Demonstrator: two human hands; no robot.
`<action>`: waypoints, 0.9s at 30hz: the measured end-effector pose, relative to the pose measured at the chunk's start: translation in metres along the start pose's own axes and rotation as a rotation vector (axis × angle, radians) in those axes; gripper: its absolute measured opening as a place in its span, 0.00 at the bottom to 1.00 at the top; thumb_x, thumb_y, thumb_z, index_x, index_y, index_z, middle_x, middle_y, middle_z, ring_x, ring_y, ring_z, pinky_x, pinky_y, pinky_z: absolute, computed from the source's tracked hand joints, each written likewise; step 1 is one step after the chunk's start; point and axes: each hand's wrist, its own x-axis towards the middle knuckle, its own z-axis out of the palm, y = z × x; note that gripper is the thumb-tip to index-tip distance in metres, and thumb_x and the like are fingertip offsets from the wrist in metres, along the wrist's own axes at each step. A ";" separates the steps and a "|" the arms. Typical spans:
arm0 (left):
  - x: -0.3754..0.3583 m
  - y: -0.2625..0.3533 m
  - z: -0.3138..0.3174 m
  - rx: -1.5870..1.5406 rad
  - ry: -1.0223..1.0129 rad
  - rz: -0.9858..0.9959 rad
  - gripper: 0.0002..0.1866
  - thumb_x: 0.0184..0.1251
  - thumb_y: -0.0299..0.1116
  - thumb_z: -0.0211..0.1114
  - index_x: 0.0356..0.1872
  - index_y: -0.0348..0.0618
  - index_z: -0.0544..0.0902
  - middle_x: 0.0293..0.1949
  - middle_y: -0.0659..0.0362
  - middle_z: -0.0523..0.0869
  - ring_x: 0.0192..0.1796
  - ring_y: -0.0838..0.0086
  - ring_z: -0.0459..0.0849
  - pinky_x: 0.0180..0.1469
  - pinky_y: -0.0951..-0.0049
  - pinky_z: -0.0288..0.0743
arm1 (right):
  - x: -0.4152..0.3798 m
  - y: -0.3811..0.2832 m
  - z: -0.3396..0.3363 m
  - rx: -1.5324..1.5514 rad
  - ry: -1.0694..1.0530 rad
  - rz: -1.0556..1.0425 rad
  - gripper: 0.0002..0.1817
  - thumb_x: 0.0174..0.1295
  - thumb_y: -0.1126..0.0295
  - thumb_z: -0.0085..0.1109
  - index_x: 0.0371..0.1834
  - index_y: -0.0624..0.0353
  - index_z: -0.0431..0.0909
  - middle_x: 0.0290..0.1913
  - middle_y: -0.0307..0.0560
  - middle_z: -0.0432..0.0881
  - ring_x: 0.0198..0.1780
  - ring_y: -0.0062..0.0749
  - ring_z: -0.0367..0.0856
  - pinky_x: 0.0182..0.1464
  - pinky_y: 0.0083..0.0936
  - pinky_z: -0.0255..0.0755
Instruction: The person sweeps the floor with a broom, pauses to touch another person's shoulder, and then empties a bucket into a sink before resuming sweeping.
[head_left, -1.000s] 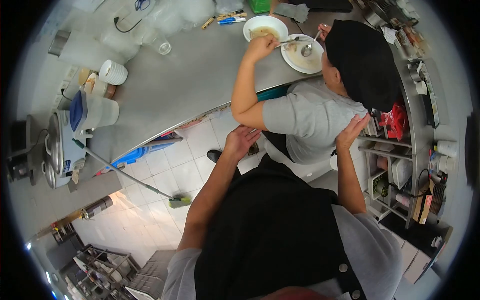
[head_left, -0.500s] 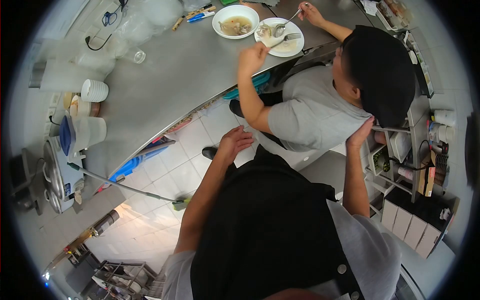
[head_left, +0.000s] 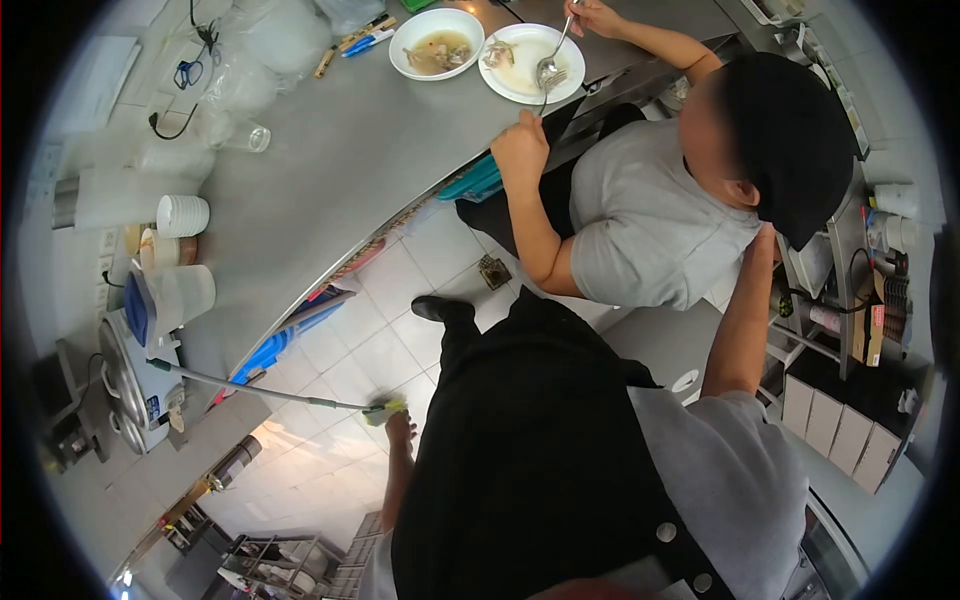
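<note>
My left hand [head_left: 401, 428] hangs low beside my apron, its fingers loosely bent, holding nothing; in the view it lies beside the yellow-green head of a brush [head_left: 384, 408]. My right arm reaches up to the back of a seated co-worker [head_left: 650, 210], where my right hand [head_left: 766, 240] is at the shoulder, its fingers hidden. The co-worker, in a grey shirt and black cap, holds a spoon [head_left: 547, 68] and a fork [head_left: 546, 98] over a white plate [head_left: 515, 88]. A white bowl of soup [head_left: 437, 62] stands left of the plate.
The steel counter [head_left: 300, 170] runs along the left, with stacked white cups [head_left: 183, 216], a blue-lidded container [head_left: 190, 295] and plastic bags. A black shoe [head_left: 440, 308] is on the tiled floor [head_left: 360, 330]. Shelves with boxes [head_left: 840, 430] stand at right.
My left hand has dropped down and back to my side. My right hand has moved further behind the co-worker's shoulder. The co-worker's hands and utensils have shifted over the plate.
</note>
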 end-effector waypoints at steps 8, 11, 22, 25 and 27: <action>0.036 -0.012 0.057 0.011 -0.070 0.236 0.23 0.75 0.38 0.66 0.64 0.36 0.83 0.41 0.56 0.89 0.33 0.70 0.88 0.29 0.68 0.78 | 0.013 0.011 -0.005 0.028 -0.004 0.068 0.33 0.86 0.50 0.43 0.78 0.70 0.70 0.72 0.54 0.80 0.72 0.40 0.77 0.77 0.38 0.67; 0.022 0.059 0.073 -0.120 -0.054 0.178 0.31 0.75 0.37 0.68 0.75 0.35 0.76 0.48 0.55 0.92 0.38 0.74 0.88 0.35 0.71 0.78 | 0.021 0.011 -0.007 0.034 -0.011 0.086 0.33 0.86 0.50 0.43 0.78 0.69 0.70 0.72 0.54 0.80 0.72 0.40 0.78 0.77 0.38 0.67; 0.003 0.112 0.071 -0.160 -0.016 0.049 0.31 0.74 0.39 0.71 0.72 0.31 0.79 0.51 0.45 0.93 0.40 0.67 0.91 0.44 0.67 0.84 | 0.003 0.027 -0.011 0.064 0.022 0.167 0.33 0.86 0.50 0.44 0.78 0.69 0.70 0.72 0.53 0.80 0.71 0.40 0.78 0.76 0.38 0.68; 0.041 0.017 0.068 0.052 -0.035 0.445 0.30 0.74 0.39 0.71 0.70 0.31 0.80 0.43 0.47 0.93 0.33 0.69 0.91 0.33 0.71 0.82 | -0.002 0.028 -0.009 0.070 0.018 0.169 0.33 0.86 0.50 0.44 0.78 0.69 0.70 0.72 0.53 0.80 0.71 0.40 0.78 0.76 0.38 0.68; 0.044 -0.009 0.067 0.128 -0.043 0.508 0.28 0.75 0.38 0.71 0.69 0.32 0.81 0.40 0.51 0.92 0.28 0.73 0.89 0.24 0.72 0.76 | -0.001 0.026 -0.007 0.067 0.013 0.160 0.33 0.86 0.50 0.44 0.78 0.69 0.70 0.72 0.53 0.80 0.71 0.40 0.79 0.76 0.38 0.69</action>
